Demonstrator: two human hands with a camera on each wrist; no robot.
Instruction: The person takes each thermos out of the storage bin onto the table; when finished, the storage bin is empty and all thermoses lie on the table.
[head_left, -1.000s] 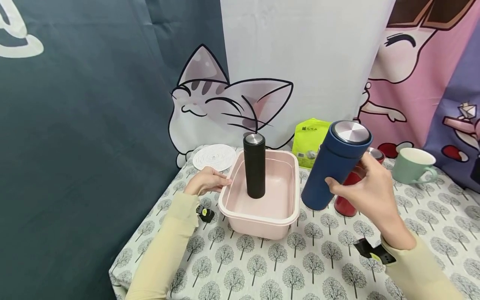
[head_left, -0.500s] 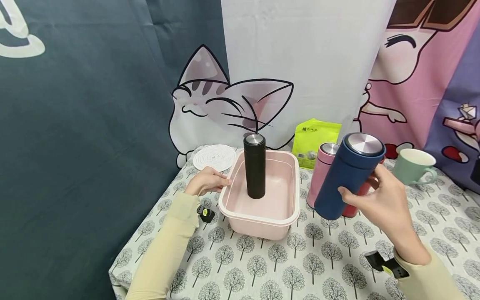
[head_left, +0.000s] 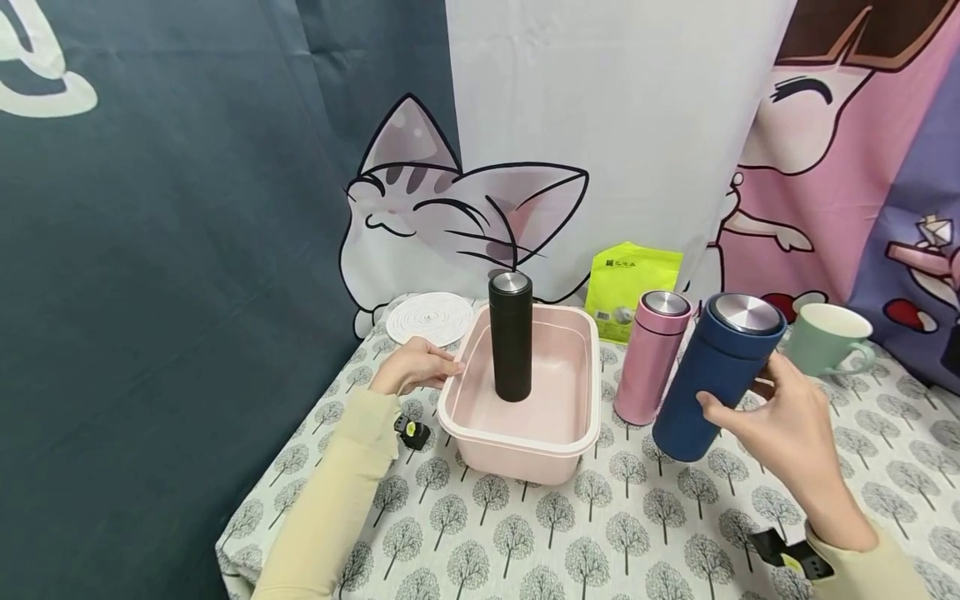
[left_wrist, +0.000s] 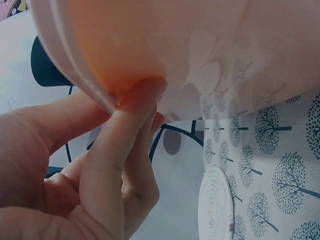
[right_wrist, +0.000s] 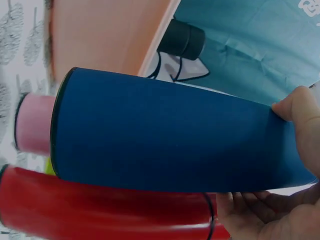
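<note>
My right hand (head_left: 795, 425) grips a blue thermos (head_left: 712, 383), which tilts with its silver lid to the right. In the right wrist view a red thermos (right_wrist: 100, 205) lies beside the blue one; the head view mostly hides it behind the blue one. A pink thermos (head_left: 651, 358) stands upright just left of the blue one. With the left hand (head_left: 416, 367) I pinch the left rim of a pale pink plastic basin (head_left: 517, 462). Inside the basin a slim black thermos (head_left: 512, 342) stands upright.
At the back left lies a round white woven mat (head_left: 429, 318). A lime-green pouch (head_left: 628, 287) stands behind the pink thermos, and a mint-green mug (head_left: 825, 337) is at the right. The tree-print tablecloth (head_left: 315, 500) ends at the left table edge.
The right hand has carried the blue thermos right and downward. The pink thermos has come into sight, while the red one has passed behind the blue one. My left hand stays on the rim.
</note>
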